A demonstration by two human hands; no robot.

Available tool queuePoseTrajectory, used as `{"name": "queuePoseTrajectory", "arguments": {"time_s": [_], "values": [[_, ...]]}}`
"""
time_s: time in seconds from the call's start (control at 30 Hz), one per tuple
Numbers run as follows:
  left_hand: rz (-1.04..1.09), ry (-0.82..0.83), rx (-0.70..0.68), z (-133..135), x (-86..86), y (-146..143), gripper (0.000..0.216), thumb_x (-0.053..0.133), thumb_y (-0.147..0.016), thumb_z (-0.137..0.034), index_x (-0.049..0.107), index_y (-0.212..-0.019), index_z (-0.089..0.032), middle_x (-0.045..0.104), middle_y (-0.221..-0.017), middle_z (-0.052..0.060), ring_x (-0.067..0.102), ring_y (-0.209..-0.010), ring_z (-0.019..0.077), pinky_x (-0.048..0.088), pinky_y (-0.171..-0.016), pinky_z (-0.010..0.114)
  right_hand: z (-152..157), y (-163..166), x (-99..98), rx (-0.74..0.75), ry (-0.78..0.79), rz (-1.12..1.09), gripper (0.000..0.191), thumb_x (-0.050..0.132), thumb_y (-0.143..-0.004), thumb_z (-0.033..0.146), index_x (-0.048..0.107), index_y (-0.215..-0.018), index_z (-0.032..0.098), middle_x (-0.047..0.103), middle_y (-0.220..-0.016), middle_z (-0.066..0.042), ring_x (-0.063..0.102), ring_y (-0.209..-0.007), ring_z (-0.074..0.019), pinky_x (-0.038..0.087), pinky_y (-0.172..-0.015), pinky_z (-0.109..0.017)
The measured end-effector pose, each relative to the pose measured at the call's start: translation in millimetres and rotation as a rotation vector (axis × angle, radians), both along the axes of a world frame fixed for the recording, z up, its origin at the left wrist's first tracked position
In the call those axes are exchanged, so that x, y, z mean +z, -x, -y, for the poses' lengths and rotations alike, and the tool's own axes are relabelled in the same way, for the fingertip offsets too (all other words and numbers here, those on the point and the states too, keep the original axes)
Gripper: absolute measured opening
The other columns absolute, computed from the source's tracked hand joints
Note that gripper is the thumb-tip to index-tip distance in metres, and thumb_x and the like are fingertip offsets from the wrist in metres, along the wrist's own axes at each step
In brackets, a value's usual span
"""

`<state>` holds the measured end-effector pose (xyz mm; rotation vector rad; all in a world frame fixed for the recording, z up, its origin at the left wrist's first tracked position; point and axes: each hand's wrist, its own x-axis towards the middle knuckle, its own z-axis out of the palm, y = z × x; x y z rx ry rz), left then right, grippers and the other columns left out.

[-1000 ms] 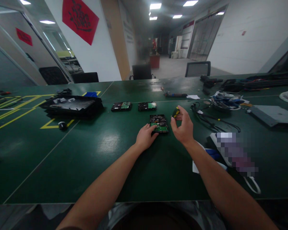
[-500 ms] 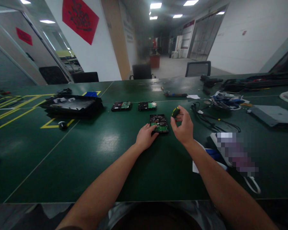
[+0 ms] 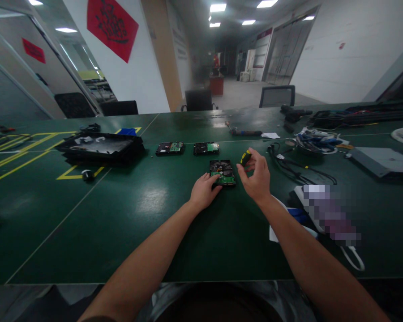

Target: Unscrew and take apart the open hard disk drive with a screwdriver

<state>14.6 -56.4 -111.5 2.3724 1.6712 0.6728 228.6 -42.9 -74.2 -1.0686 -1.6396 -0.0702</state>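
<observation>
A hard drive point(image 3: 224, 170) lies on the green table with its green circuit board facing up. My left hand point(image 3: 203, 192) holds it at the left, fingers over the board and thumb at the near edge. Just to the right of the drive, my right hand point(image 3: 257, 176) is closed around the yellow-and-black handle of a screwdriver point(image 3: 245, 157). I cannot make out the shaft or tip. Two more hard drives rest farther back, one point(image 3: 206, 148) behind the held drive and another point(image 3: 169, 148) to its left.
Stacked black trays point(image 3: 102, 147) stand at the left. Black cables point(image 3: 289, 167), a bundle of wires point(image 3: 317, 141) and a grey metal box point(image 3: 384, 161) occupy the right. A long-handled tool point(image 3: 245, 133) lies at the back. Beside my right forearm is a blurred-out object point(image 3: 331, 214).
The screwdriver handle has turned slightly in my right hand, and its fingers have shifted a little to the left. My left hand and the hard drive stay in place.
</observation>
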Motion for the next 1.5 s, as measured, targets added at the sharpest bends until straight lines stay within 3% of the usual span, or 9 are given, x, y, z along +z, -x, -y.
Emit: {"name": "queuePoseTrajectory", "arguments": {"time_s": [0.13, 0.77, 1.3, 1.5], "values": [[0.002, -0.002, 0.003, 0.1, 0.0, 0.2, 0.051, 0.062, -0.095, -0.041, 0.059, -0.143, -0.024, 0.058, -0.147, 0.014, 0.045, -0.145, 0.0302, 0.04, -0.117, 0.048, -0.4, -0.3, -0.6, 0.017, 0.002, -0.008, 0.065, 0.058, -0.094, 0.027, 0.035, -0.154, 0.026, 0.058, -0.129, -0.013, 0.066, -0.097, -0.0256, 0.062, -0.087, -0.05], [-0.01, -0.016, -0.001, -1.9, -2.9, 0.2, 0.051, 0.06, -0.096, -0.042, 0.058, -0.143, -0.023, 0.059, -0.147, 0.014, 0.047, -0.144, 0.0302, 0.04, -0.117, 0.046, -0.6, -0.7, -1.1, 0.005, 0.002, -0.01, 0.067, 0.064, -0.091, 0.031, 0.038, -0.153, 0.028, 0.059, -0.122, -0.012, 0.066, -0.091, -0.0245, 0.064, -0.078, -0.047], [0.001, -0.017, 0.001, -0.1, -1.0, 0.1, 0.05, 0.061, -0.096, -0.042, 0.06, -0.142, -0.023, 0.059, -0.146, 0.015, 0.047, -0.144, 0.031, 0.041, -0.117, 0.046, 0.0, -0.9, 0.6, 0.024, -0.016, 0.018, 0.063, 0.058, -0.094, 0.026, 0.037, -0.153, 0.027, 0.061, -0.131, -0.013, 0.068, -0.095, -0.0244, 0.063, -0.087, -0.048], [0.006, -0.015, -0.001, -0.9, -1.6, 0.0, 0.05, 0.061, -0.096, -0.042, 0.059, -0.142, -0.023, 0.059, -0.146, 0.014, 0.048, -0.143, 0.0301, 0.04, -0.118, 0.046, 0.8, -0.8, 2.2, 0.015, -0.026, 0.01, 0.063, 0.063, -0.092, 0.028, 0.041, -0.151, 0.028, 0.061, -0.123, -0.011, 0.066, -0.092, -0.0238, 0.065, -0.078, -0.045]]}}
